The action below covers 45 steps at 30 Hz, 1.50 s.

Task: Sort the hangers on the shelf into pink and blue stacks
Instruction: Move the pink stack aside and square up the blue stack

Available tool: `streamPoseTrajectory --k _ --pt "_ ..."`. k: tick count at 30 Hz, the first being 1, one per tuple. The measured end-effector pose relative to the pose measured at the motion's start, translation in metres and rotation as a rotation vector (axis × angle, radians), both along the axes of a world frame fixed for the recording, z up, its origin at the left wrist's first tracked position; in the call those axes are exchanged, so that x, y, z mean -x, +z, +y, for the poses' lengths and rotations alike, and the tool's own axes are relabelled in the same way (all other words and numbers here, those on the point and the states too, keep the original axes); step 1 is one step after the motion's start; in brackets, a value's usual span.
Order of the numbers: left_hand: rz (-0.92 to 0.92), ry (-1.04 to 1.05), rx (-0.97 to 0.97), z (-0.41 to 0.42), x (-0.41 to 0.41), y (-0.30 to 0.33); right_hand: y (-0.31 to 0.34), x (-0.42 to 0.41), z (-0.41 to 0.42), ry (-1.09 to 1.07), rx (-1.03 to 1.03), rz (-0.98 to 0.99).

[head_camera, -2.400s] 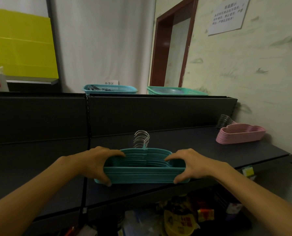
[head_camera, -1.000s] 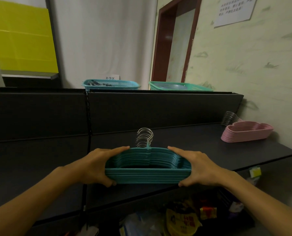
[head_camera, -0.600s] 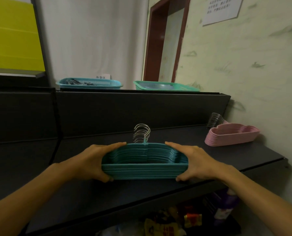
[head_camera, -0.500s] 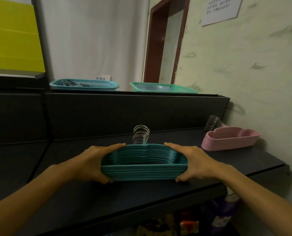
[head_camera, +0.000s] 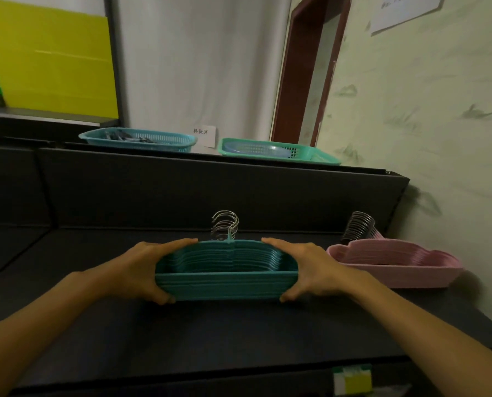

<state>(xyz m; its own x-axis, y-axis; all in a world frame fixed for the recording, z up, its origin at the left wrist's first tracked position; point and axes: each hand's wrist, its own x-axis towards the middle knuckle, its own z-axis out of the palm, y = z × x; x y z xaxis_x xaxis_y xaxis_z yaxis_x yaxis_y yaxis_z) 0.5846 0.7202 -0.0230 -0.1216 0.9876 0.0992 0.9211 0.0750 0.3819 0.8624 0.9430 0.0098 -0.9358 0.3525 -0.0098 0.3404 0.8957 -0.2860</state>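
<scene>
Gripped at both ends by left hand (head_camera: pixel 141 270) and right hand (head_camera: pixel 310 269) on the dark shelf (head_camera: pixel 239 333), just beside the pink hanger stack (head_camera: pixel 396 265): blue hanger stack (head_camera: pixel 226 277), probably light, stiff, prone to sliding apart, best squeezed endwise.

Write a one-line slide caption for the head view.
Both hands, left hand and right hand, grip a blue hanger stack on the dark shelf, beside the pink hanger stack.

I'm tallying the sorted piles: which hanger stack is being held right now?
The blue stack, with the left hand and right hand clasping its ends. The pink stack sits untouched by the wall.
</scene>
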Motion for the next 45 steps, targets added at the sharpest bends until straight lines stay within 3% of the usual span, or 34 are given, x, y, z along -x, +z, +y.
streamPoseTrajectory --k 9,15,33,45 --pt "0.063 0.082 0.026 0.004 -0.014 0.003 -0.002 0.006 0.015 0.068 -0.062 -0.103" --pt "0.049 0.089 0.038 0.004 -0.017 0.003 0.001 0.019 0.008 0.127 -0.246 -0.186" --pt "0.026 0.088 0.048 0.015 -0.025 0.007 0.004 0.016 0.013 0.018 -0.252 -0.211" --pt "0.12 0.093 0.096 0.015 -0.032 0.011 0.009 0.017 -0.004 -0.07 -0.206 -0.268"
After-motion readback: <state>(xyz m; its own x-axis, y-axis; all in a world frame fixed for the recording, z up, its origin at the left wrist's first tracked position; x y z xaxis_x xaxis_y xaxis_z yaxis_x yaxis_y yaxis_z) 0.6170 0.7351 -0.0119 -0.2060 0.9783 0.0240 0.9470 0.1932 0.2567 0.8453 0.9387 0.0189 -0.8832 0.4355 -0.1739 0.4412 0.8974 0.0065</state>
